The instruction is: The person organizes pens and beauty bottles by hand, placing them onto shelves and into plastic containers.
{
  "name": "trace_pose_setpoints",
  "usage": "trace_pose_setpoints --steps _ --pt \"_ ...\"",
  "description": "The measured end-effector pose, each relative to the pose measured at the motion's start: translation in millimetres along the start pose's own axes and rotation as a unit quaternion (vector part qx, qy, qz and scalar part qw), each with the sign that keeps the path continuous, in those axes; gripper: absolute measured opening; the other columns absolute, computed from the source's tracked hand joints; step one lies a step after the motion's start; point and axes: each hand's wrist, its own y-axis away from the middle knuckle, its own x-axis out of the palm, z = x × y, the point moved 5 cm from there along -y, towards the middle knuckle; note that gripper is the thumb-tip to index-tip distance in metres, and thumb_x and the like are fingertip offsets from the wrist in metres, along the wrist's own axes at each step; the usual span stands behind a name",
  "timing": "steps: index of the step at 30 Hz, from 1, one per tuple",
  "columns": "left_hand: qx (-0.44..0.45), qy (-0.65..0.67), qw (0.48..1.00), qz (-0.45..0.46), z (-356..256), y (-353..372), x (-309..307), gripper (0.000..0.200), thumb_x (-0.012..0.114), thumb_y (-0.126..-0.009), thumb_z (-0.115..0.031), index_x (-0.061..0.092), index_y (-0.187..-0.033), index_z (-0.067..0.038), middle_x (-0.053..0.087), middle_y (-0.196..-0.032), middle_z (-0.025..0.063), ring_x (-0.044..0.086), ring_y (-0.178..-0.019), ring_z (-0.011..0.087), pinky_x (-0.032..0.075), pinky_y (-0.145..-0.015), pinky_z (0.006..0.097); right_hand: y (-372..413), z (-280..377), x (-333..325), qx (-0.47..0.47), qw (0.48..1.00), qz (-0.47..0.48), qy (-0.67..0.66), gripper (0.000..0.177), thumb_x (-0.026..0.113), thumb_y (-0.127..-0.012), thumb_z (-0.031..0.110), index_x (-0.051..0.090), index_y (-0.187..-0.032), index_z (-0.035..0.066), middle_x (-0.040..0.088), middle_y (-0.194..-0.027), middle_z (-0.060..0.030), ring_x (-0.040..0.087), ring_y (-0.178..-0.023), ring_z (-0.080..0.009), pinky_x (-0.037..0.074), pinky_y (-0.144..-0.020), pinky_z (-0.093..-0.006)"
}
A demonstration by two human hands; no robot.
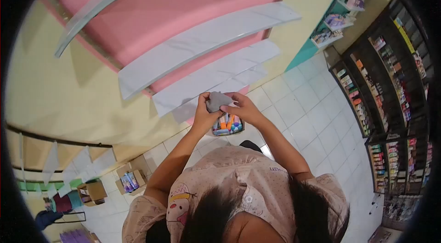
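Note:
A crumpled grey cloth (pixel 218 101) is held between my two hands, in front of my chest. My left hand (pixel 205 113) has its fingers closed round the cloth's left side. On the right side my right hand (pixel 240 108) pinches it with thumb and fingers. Just below the hands in view, a box of colourful packaged items (pixel 228 124) stands on the floor, its upper part hidden by the hands and cloth. White marble-look shelves (pixel 216 75) on a pink wall panel lie beyond the hands.
Dark shelving with many products (pixel 381 82) lines the right. Small wall shelves (pixel 337 22) hold goods at the upper right. An open cardboard box (pixel 130 179) with purple packs stands on the tiled floor at lower left, near another box (pixel 93 192).

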Motion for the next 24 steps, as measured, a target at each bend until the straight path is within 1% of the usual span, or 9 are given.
trace_pose_setpoints --steps 2,5,8,12,15,17,19,23,24 --pt "0.069 -0.037 0.997 -0.011 0.1 -0.9 -7.8 0.079 0.075 -0.074 -0.009 0.024 -0.134 -0.004 0.043 -0.124 0.0164 0.049 -0.109 0.0241 0.042 -0.093 0.034 -6.0 12.9 10.6 -0.074 0.995 -0.036 0.058 0.05 0.072 -0.079 0.028 0.057 -0.119 0.001 0.056 -0.122 -0.0143 0.054 -0.111 -0.0232 0.04 -0.097 -0.0354" --pt "0.033 0.141 0.989 -0.037 -11.1 7.6 -26.4 0.07 0.072 -0.077 -0.009 0.031 -0.133 -0.002 0.05 -0.119 0.0138 0.051 -0.109 0.0215 0.044 -0.091 0.033 -20.9 27.0 14.2 -0.187 0.971 -0.048 0.144 0.041 0.07 -0.078 0.022 0.06 -0.111 0.0 0.061 -0.112 -0.0152 0.058 -0.105 -0.0286 0.043 -0.093 -0.036" --pt "-0.051 0.127 0.99 -0.02 11.3 -8.9 -46.1 0.057 0.072 -0.078 -0.009 0.043 -0.126 0.0 0.056 -0.11 0.0107 0.056 -0.1 0.0172 0.046 -0.087 0.0335 -33.8 49.8 10.2 -0.27 0.932 -0.024 0.241 0.031 0.068 -0.078 0.016 0.062 -0.105 0.001 0.063 -0.109 -0.0135 0.059 -0.101 -0.0309 0.046 -0.089 -0.0377" --pt "0.014 -0.024 0.995 -0.101 -24.4 -33.0 -60.8 0.033 0.067 -0.074 0.0 0.06 -0.105 -0.004 0.061 -0.106 0.0075 0.058 -0.1 0.0165 0.045 -0.088 0.0298 -51.3 100.8 2.1 -0.36 0.889 -0.003 0.283 0.024 0.064 -0.076 0.006 0.063 -0.101 0.004 0.064 -0.106 -0.0112 0.06 -0.097 -0.0304 0.049 -0.083 -0.0381" --pt "0.233 -0.026 0.963 -0.132 -71.3 -44.7 -55.4 0.03 0.064 -0.071 0.004 0.059 -0.1 -0.003 0.063 -0.098 0.0063 0.057 -0.101 0.0168 0.043 -0.091 0.0275 -54.5 121.2 -8.4 -0.444 0.84 -0.029 0.311 0.027 0.063 -0.075 0.003 0.062 -0.101 0.005 0.064 -0.102 -0.0107 0.061 -0.091 -0.031 0.051 -0.078 -0.0373" --pt "0.241 -0.119 0.954 -0.132 -70.8 -47.5 -48.7 0.036 0.062 -0.068 0.005 0.061 -0.102 -0.004 0.064 -0.099 0.0108 0.059 -0.101 0.0226 0.044 -0.09 0.0306 -60.2 116.8 -16.8 -0.466 0.827 -0.018 0.314 0.027 0.063 -0.075 0.004 0.062 -0.102 0.006 0.064 -0.101 -0.0111 0.061 -0.09 -0.0318 0.051 -0.078 -0.0379" --pt "0.225 -0.255 0.93 -0.141 -34.5 -50.4 -41.2 0.037 0.064 -0.067 0.002 0.062 -0.104 -0.004 0.064 -0.103 0.0141 0.059 -0.1 0.0276 0.045 -0.087 0.0322 -75.7 72.4 -23.9 -0.408 0.848 0.017 0.339 0.025 0.062 -0.078 0.005 0.06 -0.103 0.005 0.064 -0.1 -0.0135 0.061 -0.089 -0.0326 0.051 -0.077 -0.0391" --pt "0.083 -0.258 0.951 -0.148 38.5 -48.7 -17.9 0.031 0.066 -0.074 -0.007 0.061 -0.104 -0.001 0.065 -0.087 0.019 0.062 -0.083 0.0327 0.048 -0.077 0.0366 -95.9 -31.3 -31.7 -0.222 0.921 0.062 0.313 0.021 0.06 -0.083 0.008 0.055 -0.102 0.002 0.063 -0.097 -0.0189 0.062 -0.085 -0.0351 0.05 -0.075 -0.0415" --pt "0.066 -0.277 0.949 -0.136 44.8 -54.3 -17.5 0.041 0.069 -0.077 -0.01 0.056 -0.116 -0.004 0.066 -0.091 0.0184 0.063 -0.082 0.03 0.049 -0.073 0.0368 -102.1 -34.6 -31.2 -0.175 0.936 0.076 0.294 0.024 0.061 -0.085 0.01 0.055 -0.106 0.002 0.063 -0.097 -0.0182 0.062 -0.08 -0.0377 0.051 -0.071 -0.0416"
